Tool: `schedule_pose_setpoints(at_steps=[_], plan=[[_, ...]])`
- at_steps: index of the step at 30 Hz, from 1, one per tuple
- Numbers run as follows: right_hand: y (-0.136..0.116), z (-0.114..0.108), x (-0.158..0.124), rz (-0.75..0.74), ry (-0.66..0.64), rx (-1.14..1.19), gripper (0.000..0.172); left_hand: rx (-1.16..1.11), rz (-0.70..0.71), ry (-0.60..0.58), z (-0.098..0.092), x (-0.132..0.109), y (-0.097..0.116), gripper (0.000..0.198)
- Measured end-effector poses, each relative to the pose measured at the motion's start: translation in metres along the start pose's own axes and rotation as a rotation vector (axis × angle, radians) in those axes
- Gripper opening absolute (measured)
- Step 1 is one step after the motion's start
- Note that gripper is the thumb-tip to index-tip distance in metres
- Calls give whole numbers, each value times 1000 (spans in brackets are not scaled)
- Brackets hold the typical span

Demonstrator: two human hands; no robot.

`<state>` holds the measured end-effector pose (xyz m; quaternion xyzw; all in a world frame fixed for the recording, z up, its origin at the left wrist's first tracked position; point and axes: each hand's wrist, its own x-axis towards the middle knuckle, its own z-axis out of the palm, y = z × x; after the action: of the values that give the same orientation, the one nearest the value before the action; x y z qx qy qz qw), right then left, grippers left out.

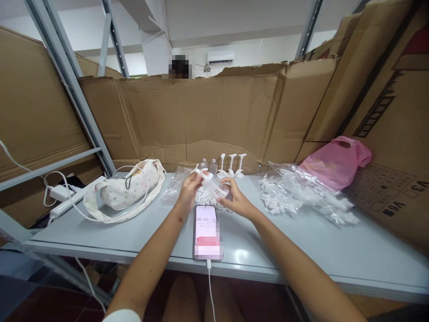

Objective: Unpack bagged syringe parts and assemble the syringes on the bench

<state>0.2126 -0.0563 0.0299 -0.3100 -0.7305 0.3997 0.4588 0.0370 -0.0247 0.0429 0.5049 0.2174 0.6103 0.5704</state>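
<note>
Tilted between my hands is a clear pump bottle with a white pump top. My left hand has its fingers closed around the pump end, at the upper left. At the lower right, my right hand grips the bottle's base between thumb and fingers. Small white parts lie on the table behind and below the bottle, partly hidden by it. Farther back stand two clear bottles and three white pump heads with their stems pointing up.
A phone with a white charging cable lies in front of my hands. Leftward are a patterned cloth bag, a power strip and crumpled clear plastic. Rightward, clear bags of white parts lie beside a pink bag. Cardboard walls the table's back.
</note>
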Motion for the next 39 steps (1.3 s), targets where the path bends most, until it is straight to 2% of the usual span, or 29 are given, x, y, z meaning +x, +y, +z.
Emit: schedule_pose_setpoints(at_steps=[4, 7, 10, 13, 16, 18, 20, 24, 27, 29, 34, 39], plan=[[-2, -5, 2, -22, 132, -73, 43, 25, 52, 60, -1, 0, 0, 26], [-1, -3, 3, -98, 268, -229, 44, 34, 77, 120, 3, 0, 0, 27], [0, 1, 5, -140, 315, -274, 44, 9, 80, 155, 4, 2, 1, 30], [0, 0, 6, -84, 318, -87, 46, -69, 109, 250, -3, 6, 4, 28], [3, -13, 10, -18, 365, 52, 47, -135, 147, 382, -15, 11, 9, 24], [10, -26, 13, 37, 470, -13, 50, -118, 160, 413, -22, 14, 10, 24], [20, -39, 20, 124, 588, -199, 52, -76, 169, 404, -25, 14, 10, 24], [41, -56, 45, 204, 510, -558, 42, -27, 152, 352, -23, 13, 7, 28], [51, -54, 70, 218, 389, -750, 36, -13, 145, 335, -21, 12, 7, 30], [55, -47, 87, 217, 342, -774, 39, 4, 156, 333, -20, 11, 6, 29], [57, -25, 122, 226, 323, -761, 50, 49, 170, 301, -19, 10, 4, 28], [60, -14, 136, 309, 328, -729, 52, 43, 167, 301, -18, 10, 4, 27]])
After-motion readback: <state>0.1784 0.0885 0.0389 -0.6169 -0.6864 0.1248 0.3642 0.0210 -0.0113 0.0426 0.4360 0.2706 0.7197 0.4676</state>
